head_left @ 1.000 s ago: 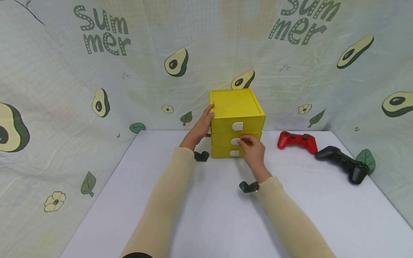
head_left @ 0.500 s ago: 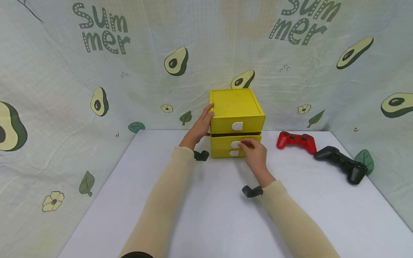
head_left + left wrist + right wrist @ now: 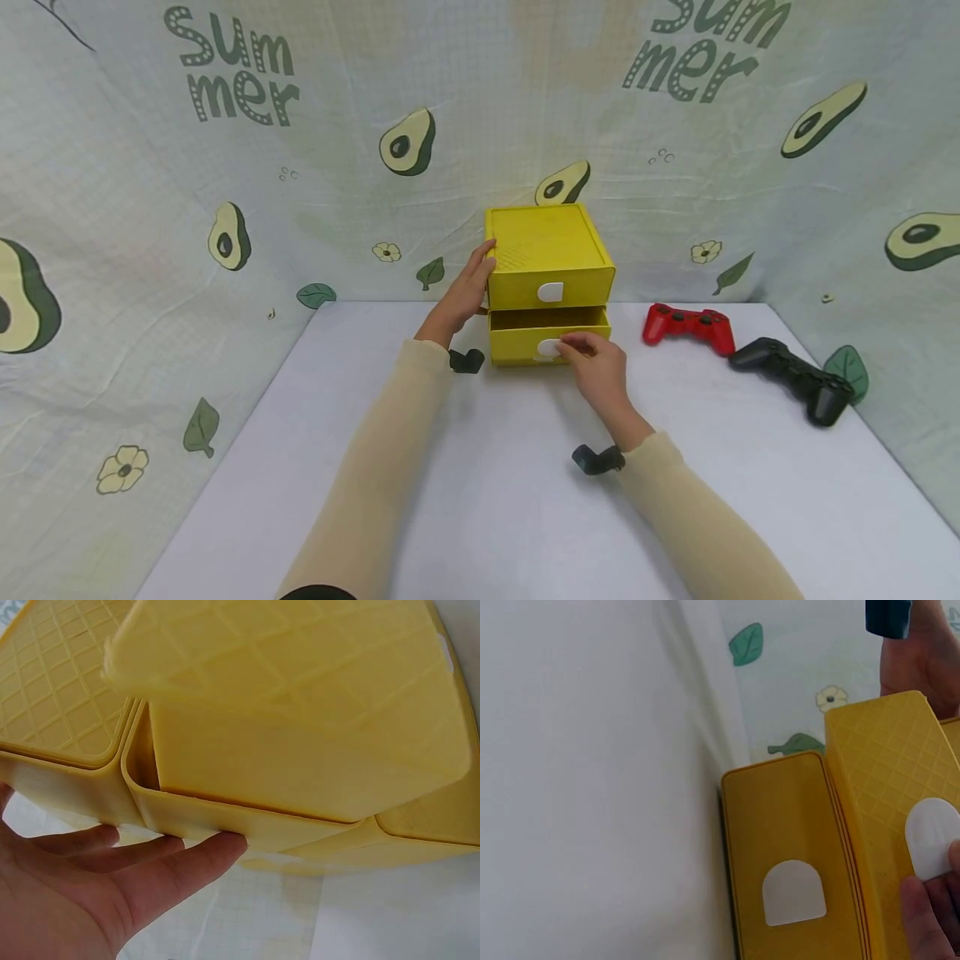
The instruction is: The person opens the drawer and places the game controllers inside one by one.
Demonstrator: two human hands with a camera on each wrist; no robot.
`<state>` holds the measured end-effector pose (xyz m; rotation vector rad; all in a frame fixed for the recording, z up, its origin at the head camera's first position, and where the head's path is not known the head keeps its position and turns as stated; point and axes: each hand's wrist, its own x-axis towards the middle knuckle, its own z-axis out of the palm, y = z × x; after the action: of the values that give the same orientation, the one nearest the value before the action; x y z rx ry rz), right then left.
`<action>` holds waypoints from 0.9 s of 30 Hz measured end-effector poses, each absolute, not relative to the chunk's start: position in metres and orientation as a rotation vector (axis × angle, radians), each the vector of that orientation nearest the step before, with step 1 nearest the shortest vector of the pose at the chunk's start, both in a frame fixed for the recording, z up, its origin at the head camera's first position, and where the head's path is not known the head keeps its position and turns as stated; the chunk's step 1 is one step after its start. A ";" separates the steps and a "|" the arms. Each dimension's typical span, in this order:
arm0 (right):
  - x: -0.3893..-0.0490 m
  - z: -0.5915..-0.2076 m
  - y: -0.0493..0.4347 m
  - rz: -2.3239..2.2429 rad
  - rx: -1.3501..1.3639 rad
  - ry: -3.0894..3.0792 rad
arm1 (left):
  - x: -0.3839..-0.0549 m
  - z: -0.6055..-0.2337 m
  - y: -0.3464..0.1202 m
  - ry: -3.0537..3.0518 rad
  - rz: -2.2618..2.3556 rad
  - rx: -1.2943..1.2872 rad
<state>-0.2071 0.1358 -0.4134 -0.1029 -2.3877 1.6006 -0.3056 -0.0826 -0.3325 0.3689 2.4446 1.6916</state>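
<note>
A yellow cabinet (image 3: pixel 551 233) with three stacked drawers stands at the back of the table. Its middle drawer (image 3: pixel 517 346) is pulled part way out; what shows of its inside looks bare. My right hand (image 3: pixel 602 375) pinches the white tab handle (image 3: pixel 928 832) of that drawer between thumb and fingers. The left hand (image 3: pixel 459 298) rests against the cabinet's left side, fingers fairly straight, as the left wrist view also shows. Below the pulled drawer, the bottom drawer (image 3: pixel 780 817) sits closed with its own white tab (image 3: pixel 793 894). The top drawer (image 3: pixel 517 292) is closed too.
Right of the cabinet, a red game controller (image 3: pixel 688 328) lies on the white table (image 3: pixel 495 500). A black game controller (image 3: pixel 795 379) lies beside it, near the table's right edge. A printed cloth (image 3: pixel 337 167) hangs right behind the cabinet.
The middle drawer, closed a second ago, has slid out toward me as my right hand pulled back with its tab. The left hand has stayed on the cabinet's side.
</note>
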 end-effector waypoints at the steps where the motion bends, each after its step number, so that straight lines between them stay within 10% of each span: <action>1: -0.206 -0.414 0.136 1.593 -0.098 -2.390 | -0.306 -0.332 -0.083 2.446 1.691 0.368; 27: -0.173 -0.408 0.137 1.623 -0.107 -2.424 | -0.305 -0.332 -0.085 2.411 1.718 0.380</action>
<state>-0.1733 0.1371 -0.4081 -0.1073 -2.4237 1.6228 -0.3052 -0.0849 -0.3321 0.3798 2.4115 1.7177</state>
